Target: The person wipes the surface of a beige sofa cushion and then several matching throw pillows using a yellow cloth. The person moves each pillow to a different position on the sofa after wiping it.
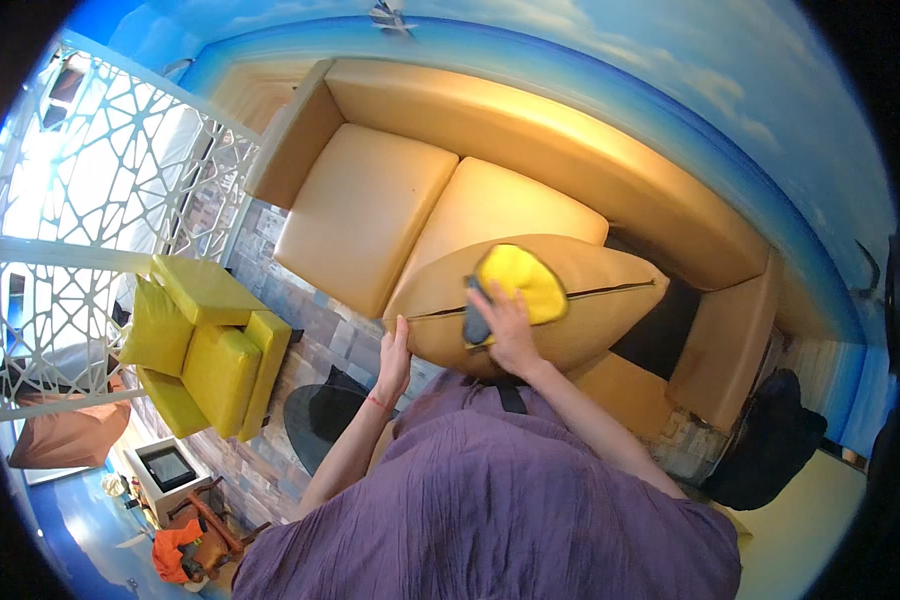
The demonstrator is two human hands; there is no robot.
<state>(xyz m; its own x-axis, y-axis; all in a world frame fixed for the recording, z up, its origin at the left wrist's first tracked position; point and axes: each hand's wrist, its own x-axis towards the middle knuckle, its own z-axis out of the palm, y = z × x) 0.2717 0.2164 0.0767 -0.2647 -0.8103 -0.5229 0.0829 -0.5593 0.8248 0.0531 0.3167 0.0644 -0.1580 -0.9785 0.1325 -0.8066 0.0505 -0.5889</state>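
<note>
A loose tan sofa cushion point(435, 281) is tipped up on edge in front of me, its underside or back showing a long dark zip point(607, 290). My left hand point(396, 360) grips the cushion's left corner, thumb on the near face. With fingers spread, my right hand point(511, 330) presses a cloth point(529, 277) flat against the zipped face, across part of the zip. The cloth is yellow on one side, and a grey fold shows at its left. Slight blur covers the cloth and the right fingers.
Behind the cushion stands a tan sofa point(540, 101) with two seat cushions point(367, 202) in place and its dark base point(656, 330) exposed at right. A yellow-green armchair point(217, 367), a dark round-topped item point(322, 416) and a white lattice screen point(97, 157) are to the left. A black item point(769, 442) lies right.
</note>
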